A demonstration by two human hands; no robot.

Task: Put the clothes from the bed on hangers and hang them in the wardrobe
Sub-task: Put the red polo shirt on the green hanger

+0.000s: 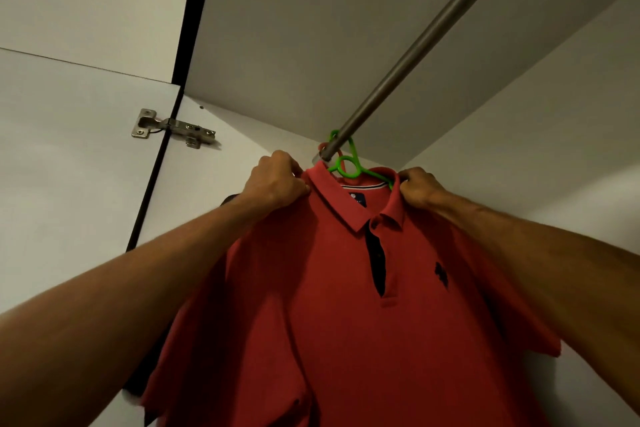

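**A:** Which step?

**B:** Hanging, tail end of it. The red polo shirt [346, 305] sits on the green hanger [348, 166], with the hook over the rail [433, 45]. It's at the rail's far end, up in the top corner of the wardrobe.

**A:** Hands?

**B:** Both are up at the shoulders. The left hand [277, 180] pinches fabric just beside the collar, fingers curled on it. The right hand [420, 189] grips the other shoulder, fingers closed round cloth. Maybe the hanger arm is under there too, can't tell.

**A:** Hung or not?

**B:** The hook looks seated, so I'd call this straightening, not placing.

**A:** Next move?

**B:** My guess is to square the shoulders on the hanger, release both hands and check it hangs level. Then fetch another garment.

**A:** Anything else there?

**B:** An orange hook [323, 146] on the rail, just beside the green one. Something dark hangs behind the shirt, low by the door edge, can't tell what.
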